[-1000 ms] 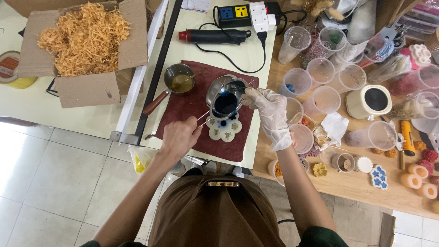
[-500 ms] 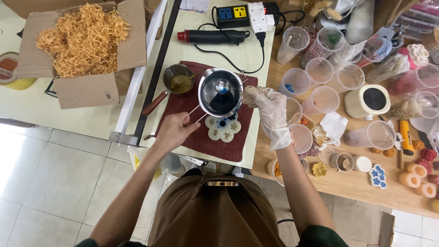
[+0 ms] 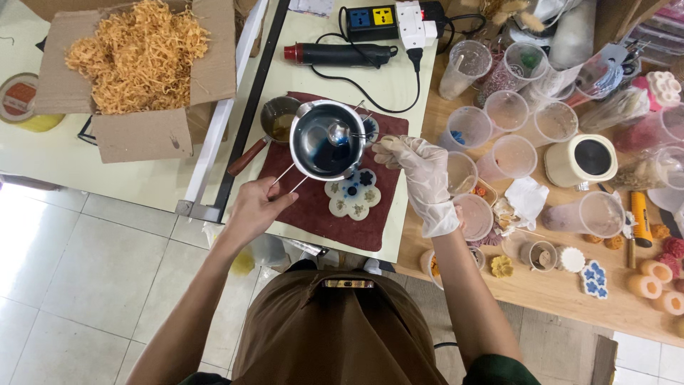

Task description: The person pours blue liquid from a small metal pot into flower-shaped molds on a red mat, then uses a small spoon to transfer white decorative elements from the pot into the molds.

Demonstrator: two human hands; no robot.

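Two hands: both are at work over a dark red mat (image 3: pixel 313 207) on the pale table (image 3: pixel 399 78).
Left hand (image 3: pixel 258 205): bare, its fingers closed around the thin wire handle of a steel pot (image 3: pixel 324 139), which it holds level above the mat.
Pot: round and shiny, with dark blue liquid pooled in the bottom; a spoon (image 3: pixel 340 132) rests inside it, bowl down.
Right hand (image 3: pixel 420 167): in a pale glove, just beside the pot's right rim; its fingers are curled and pinched at the end of the spoon's handle, though the grip itself is too small to see clearly.
Mould (image 3: pixel 354 194): a white flower-shaped mould lies flat on the mat, just below and to the right of the pot, partly under its rim; several of its hollows hold dark blue.
Small pan (image 3: pixel 278 121): sits at the mat's upper left corner, touching the pot's left side in this view, with a wooden handle pointing down-left and yellowish liquid inside.
Heat gun (image 3: pixel 342 53): black with a red tip, lying on the table above the mat, its cord running to a power strip (image 3: pixel 370 18).
Cardboard box (image 3: pixel 135 68): open, full of orange paper shreds, well to the left.
Plastic cups (image 3: pixel 499 128): many clear ones stand to the right on the wooden table.
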